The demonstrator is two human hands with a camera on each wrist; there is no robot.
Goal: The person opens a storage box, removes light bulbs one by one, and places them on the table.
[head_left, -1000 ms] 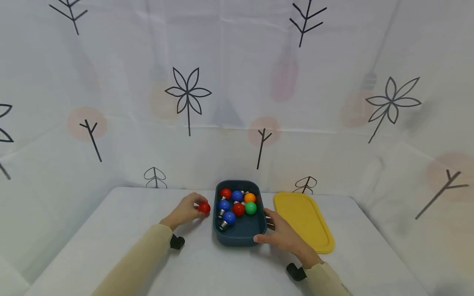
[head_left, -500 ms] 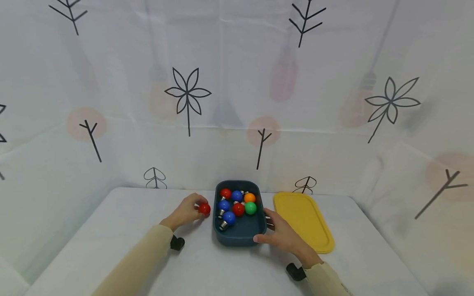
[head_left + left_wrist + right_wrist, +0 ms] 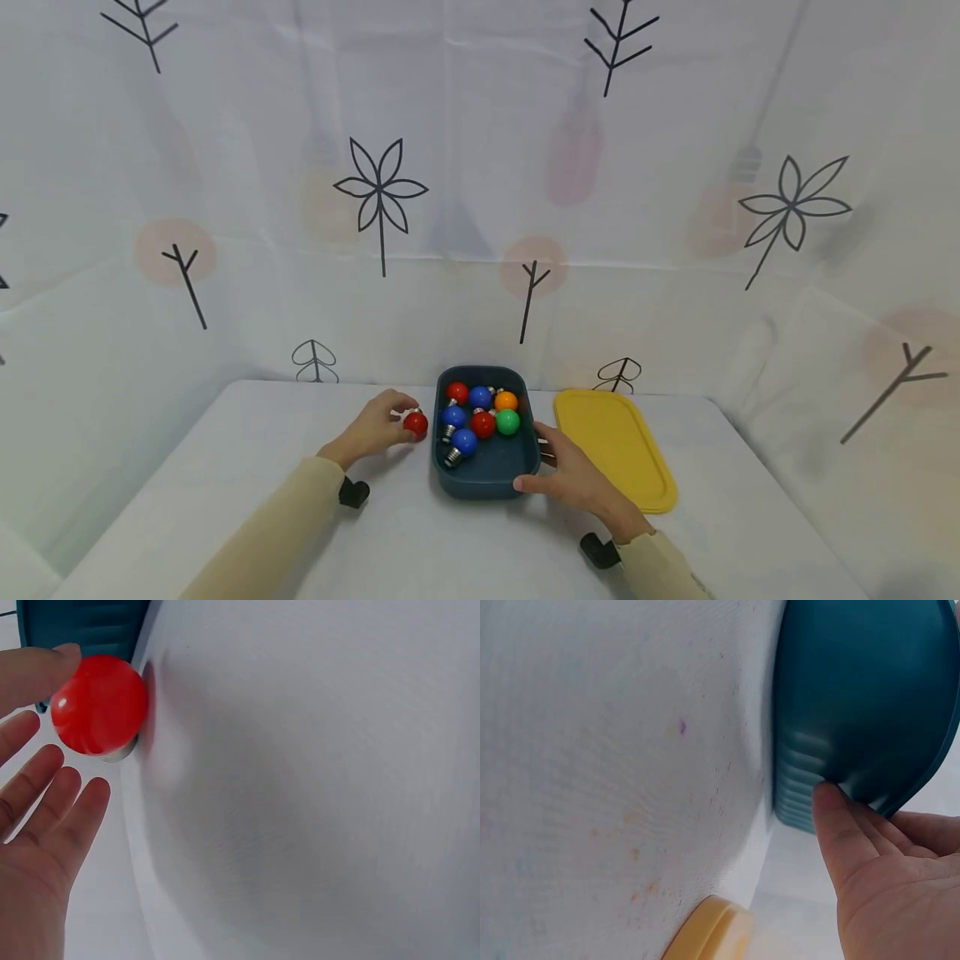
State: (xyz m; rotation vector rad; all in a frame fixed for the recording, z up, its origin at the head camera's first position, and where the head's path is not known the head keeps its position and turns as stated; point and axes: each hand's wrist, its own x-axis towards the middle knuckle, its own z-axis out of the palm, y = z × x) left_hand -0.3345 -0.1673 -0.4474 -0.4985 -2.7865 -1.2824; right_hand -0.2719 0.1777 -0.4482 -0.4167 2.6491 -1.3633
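A red light bulb (image 3: 416, 426) stands globe down on the white table beside the dark teal bin (image 3: 491, 471), its screw base upward in the head view. My left hand (image 3: 375, 427) is spread around this bulb. In the left wrist view the thumb (image 3: 56, 664) is close against the red globe, contact unclear, and the other fingers (image 3: 82, 825) are apart from it. My right hand (image 3: 573, 479) rests against the bin's near right corner, thumb along the front. Its straight fingers (image 3: 844, 832) touch the bin's side wall in the right wrist view.
Inside the bin lie several bulbs, among them a green bulb (image 3: 507, 422), an orange bulb (image 3: 506, 402) and a blue bulb (image 3: 464, 442). A yellow lid (image 3: 618, 450) lies flat to the right. A patterned cloth (image 3: 465, 317) hangs behind the table.
My left hand has loosened around the red bulb and shifted slightly left. The bulb has turned a little, and its metal base now shows. My right hand and the bin have stayed still.
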